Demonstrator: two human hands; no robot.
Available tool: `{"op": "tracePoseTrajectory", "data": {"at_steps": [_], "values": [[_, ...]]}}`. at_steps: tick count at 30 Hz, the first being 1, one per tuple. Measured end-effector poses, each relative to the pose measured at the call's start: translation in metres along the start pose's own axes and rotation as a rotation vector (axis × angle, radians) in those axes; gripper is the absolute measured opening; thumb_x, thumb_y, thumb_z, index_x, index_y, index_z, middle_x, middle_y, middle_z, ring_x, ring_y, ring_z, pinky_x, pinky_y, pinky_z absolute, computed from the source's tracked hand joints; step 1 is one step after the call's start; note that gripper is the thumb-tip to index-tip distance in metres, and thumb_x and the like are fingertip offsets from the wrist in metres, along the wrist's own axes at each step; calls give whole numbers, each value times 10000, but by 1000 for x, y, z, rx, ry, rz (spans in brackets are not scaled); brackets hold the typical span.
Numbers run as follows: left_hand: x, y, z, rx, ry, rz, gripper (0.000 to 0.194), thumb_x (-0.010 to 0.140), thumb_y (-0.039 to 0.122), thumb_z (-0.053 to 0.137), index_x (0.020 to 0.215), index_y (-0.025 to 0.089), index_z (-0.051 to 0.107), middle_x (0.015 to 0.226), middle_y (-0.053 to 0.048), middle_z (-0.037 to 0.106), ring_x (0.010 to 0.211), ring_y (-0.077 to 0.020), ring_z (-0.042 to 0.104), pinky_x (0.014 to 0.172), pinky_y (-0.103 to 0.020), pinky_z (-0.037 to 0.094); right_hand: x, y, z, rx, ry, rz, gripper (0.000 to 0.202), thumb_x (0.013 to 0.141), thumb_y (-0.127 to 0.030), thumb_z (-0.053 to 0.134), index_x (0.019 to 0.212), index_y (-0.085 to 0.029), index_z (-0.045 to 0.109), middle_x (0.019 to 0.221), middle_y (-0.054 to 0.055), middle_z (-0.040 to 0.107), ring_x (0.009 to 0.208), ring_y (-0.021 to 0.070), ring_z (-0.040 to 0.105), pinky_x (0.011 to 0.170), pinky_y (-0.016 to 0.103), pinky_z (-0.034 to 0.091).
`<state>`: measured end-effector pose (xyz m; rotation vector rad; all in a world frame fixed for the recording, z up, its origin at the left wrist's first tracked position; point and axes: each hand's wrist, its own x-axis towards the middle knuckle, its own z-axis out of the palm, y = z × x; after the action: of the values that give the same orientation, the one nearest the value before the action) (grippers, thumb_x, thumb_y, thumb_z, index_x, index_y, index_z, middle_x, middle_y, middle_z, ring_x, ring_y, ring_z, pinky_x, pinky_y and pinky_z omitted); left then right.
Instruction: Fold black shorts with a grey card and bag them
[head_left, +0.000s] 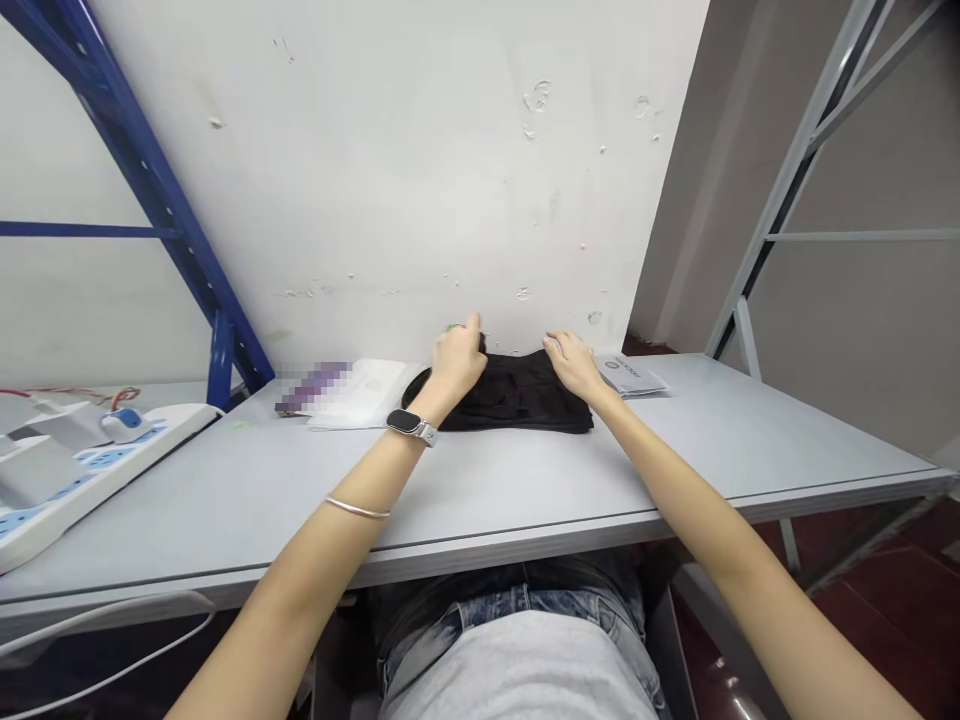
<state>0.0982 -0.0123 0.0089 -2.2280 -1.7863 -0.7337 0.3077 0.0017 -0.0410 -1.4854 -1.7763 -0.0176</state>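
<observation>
A black fabric item (517, 398), which looks like a flat bag, lies on the table close to the wall. My left hand (459, 360), wearing a watch at the wrist, is over its left part. Those fingers are curled closed around a dark bit of the fabric at its far edge, slightly blurred. Resting on the far right corner of the fabric is my right hand (574, 365), its fingers stretched out and pointing left. A dark strap-like loop of the item shows left of my left hand.
Left of the fabric are white plastic packets (360, 395) and a pixelated purple item (315, 388). A grey printed packet (634, 377) lies to the right. A power strip (112, 470) with plugs stands at the left. The white wall (420, 180) rises behind the table (525, 490).
</observation>
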Motion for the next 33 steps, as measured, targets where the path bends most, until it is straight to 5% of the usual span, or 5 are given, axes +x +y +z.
{"op": "tracePoseTrajectory", "data": {"at_steps": [7, 15, 24, 29, 33], "values": [[-22, 43, 54, -24, -105, 235, 527, 820, 21, 425, 1319, 188, 455, 1124, -160, 631, 1070, -293, 610, 813, -348, 469, -5, -9, -1, -23, -47, 8, 428, 1004, -398, 297, 1268, -204, 573, 1364, 115, 559, 1306, 276, 444, 1092, 486, 295], [6, 14, 62, -358, -172, 264, 316, 948, 234, 403, 1122, 133, 647, 1135, -138, 688, 1085, -248, 629, 967, -333, 446, -7, -14, -4, -42, -47, 27, 415, 1011, -384, 310, 1262, -193, 580, 1356, 121, 556, 1299, 274, 444, 1093, 486, 280], [-3, 0, 94, -94, -540, 286, 605, 997, 482, 255, 1519, 183, 319, 1614, -95, 177, 1499, -296, 57, 1185, -551, 99, -8, -11, 15, -44, -127, -23, 403, 1014, -354, 344, 1286, -165, 573, 1347, 132, 572, 1293, 252, 479, 1100, 416, 310], [4, -11, 81, -285, -497, 278, 544, 1008, 393, 229, 1495, 193, 366, 1604, -70, 225, 1493, -280, 119, 1192, -496, 158, -14, -24, 23, 108, -286, -83, 494, 1002, -403, 375, 1394, -123, 484, 1453, 159, 486, 1368, 250, 423, 1136, 390, 299], [12, -58, 51, -330, -290, 188, 492, 954, 357, 402, 1406, 185, 495, 1496, -96, 456, 1380, -249, 418, 1124, -354, 332, -11, -44, 23, 195, -414, -175, 631, 936, -467, 509, 1475, -158, 397, 1527, 145, 394, 1420, 285, 348, 1165, 444, 268]]}}
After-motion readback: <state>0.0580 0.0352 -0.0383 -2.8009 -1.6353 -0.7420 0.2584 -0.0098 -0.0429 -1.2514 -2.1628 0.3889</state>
